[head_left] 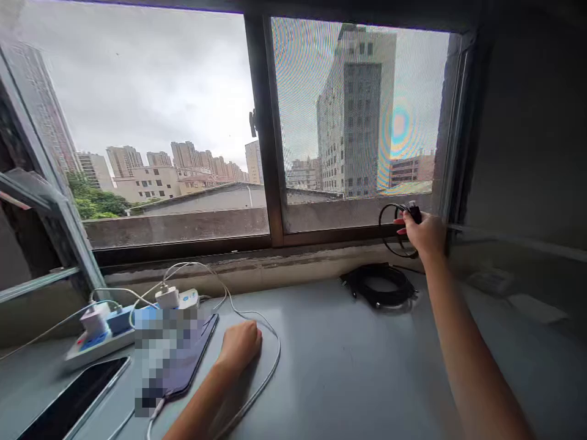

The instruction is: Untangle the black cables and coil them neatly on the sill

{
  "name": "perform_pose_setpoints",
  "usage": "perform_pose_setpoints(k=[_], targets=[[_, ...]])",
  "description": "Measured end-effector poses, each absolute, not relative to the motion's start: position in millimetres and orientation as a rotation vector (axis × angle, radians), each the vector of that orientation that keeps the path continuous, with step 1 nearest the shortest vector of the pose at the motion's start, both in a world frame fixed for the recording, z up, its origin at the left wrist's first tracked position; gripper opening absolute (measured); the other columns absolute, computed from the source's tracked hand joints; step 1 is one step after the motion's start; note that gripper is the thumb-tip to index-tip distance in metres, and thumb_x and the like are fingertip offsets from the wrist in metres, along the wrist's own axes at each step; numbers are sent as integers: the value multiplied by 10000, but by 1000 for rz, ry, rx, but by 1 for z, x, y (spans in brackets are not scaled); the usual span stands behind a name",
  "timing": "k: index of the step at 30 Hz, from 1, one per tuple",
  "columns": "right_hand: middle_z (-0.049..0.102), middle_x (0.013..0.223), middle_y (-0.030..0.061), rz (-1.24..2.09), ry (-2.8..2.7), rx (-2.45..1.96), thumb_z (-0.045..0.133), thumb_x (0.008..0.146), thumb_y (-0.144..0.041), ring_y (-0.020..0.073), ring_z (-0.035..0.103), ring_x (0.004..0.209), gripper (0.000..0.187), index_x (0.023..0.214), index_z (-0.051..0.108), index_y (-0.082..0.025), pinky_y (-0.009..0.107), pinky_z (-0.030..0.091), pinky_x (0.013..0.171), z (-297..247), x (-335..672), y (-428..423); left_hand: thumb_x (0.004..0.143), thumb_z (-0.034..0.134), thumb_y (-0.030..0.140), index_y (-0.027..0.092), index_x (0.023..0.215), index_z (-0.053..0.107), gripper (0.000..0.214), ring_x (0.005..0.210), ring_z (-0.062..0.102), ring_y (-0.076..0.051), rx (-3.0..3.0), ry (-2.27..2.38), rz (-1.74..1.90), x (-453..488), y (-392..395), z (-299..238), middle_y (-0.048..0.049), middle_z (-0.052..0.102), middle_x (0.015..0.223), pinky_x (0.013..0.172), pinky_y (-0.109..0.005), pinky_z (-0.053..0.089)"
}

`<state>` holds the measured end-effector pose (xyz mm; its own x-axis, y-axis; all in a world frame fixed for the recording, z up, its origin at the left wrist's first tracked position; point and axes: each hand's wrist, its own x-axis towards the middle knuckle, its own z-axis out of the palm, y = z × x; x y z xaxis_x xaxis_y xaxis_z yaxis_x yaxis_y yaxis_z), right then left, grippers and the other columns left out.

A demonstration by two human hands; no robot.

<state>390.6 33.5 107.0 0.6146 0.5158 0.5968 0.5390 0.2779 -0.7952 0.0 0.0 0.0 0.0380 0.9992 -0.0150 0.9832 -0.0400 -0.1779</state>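
Note:
My right hand (pixel 422 231) is raised at the right in front of the window's lower edge. Its fingers are closed on a black cable (pixel 384 241), which hangs in a loop with its dark, metal-tipped connector (pixel 414 212) standing up above the fingers. Below that hand, a larger coil of black cable (pixel 380 287) lies on the table. My left hand (pixel 241 343) rests on the tabletop as a loose fist, its fingertips tucked out of sight. It sits between a purple-backed phone (pixel 197 360) and a white charging cable (pixel 275 354), with no object visible in it.
At the left, a white power strip (pixel 76 354) carries several plugged-in chargers (pixel 167 297) and cables. A dark-screened phone (pixel 73 397) lies in front of it. The grey table (pixel 330 373) meets a wall below a sliding window (pixel 270 183). A pale flat item (pixel 539 307) lies at the far right.

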Motion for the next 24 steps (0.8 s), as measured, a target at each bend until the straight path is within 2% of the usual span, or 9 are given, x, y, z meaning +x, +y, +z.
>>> perform_pose_setpoints(k=[4, 8, 11, 13, 16, 19, 21, 24], targets=[[713, 701, 70, 25, -1114, -1210, 511, 863, -473, 143, 574, 386, 375, 744, 662, -151, 260, 440, 479, 120, 359, 30, 934, 303, 150, 35, 1003, 634, 357, 1000, 599, -334, -2169, -2083, 194, 0, 0, -1, -201, 638, 999, 818, -374, 435], [648, 551, 39, -72, -1145, -1130, 508, 878, -453, 138, 534, 377, 403, 646, 657, -159, 266, 441, 525, 129, 336, 19, 931, 285, 153, 39, 1014, 634, 376, 994, 601, -328, -2163, -2078, 191, -2, 1, -3, -200, 635, 1008, 814, -368, 425], [626, 528, 40, -214, -1082, -1173, 474, 909, -436, 166, 566, 453, 410, 688, 686, -162, 283, 438, 592, 130, 339, 19, 924, 286, 148, 39, 1009, 639, 380, 990, 603, -324, -2164, -2073, 195, -3, 2, -3, -199, 637, 1010, 817, -367, 430], [656, 588, 60, -291, -991, -1274, 473, 916, -402, 195, 604, 544, 376, 744, 702, -158, 298, 431, 632, 124, 353, 27, 921, 292, 147, 33, 1015, 638, 376, 996, 601, -330, -2165, -2070, 201, -2, 3, -3, -202, 636, 1017, 821, -375, 437], [719, 844, 98, -308, -893, -1457, 470, 914, -334, 233, 646, 736, 305, 882, 714, -153, 306, 425, 681, 104, 385, 45, 925, 289, 148, 23, 1021, 634, 380, 1000, 599, -335, -2167, -2067, 209, -1, 2, -1, -207, 635, 1019, 829, -386, 443], [711, 942, 143, -279, -822, -1607, 392, 928, -313, 279, 640, 868, 374, 990, 704, -117, 342, 425, 740, 75, 417, 60, 927, 287, 148, 21, 1015, 634, 380, 999, 599, -337, -2169, -2069, 211, 0, 2, 0, -209, 635, 1019, 834, -393, 445], [709, 888, 165, -237, -830, -1668, 376, 927, -352, 293, 644, 834, 426, 961, 711, -91, 349, 435, 709, 56, 434, 65, 927, 292, 148, 21, 1010, 633, 374, 989, 603, -340, -2167, -2072, 213, 0, 2, 0, -212, 635, 1015, 834, -399, 446], [692, 711, 154, -148, -896, -1781, 443, 897, -418, 287, 652, 734, 437, 789, 729, -106, 330, 448, 647, 33, 447, 69, 928, 288, 149, 23, 998, 632, 372, 978, 606, -341, -2164, -2072, 209, -1, 3, 0, -216, 635, 997, 834, -401, 445]])
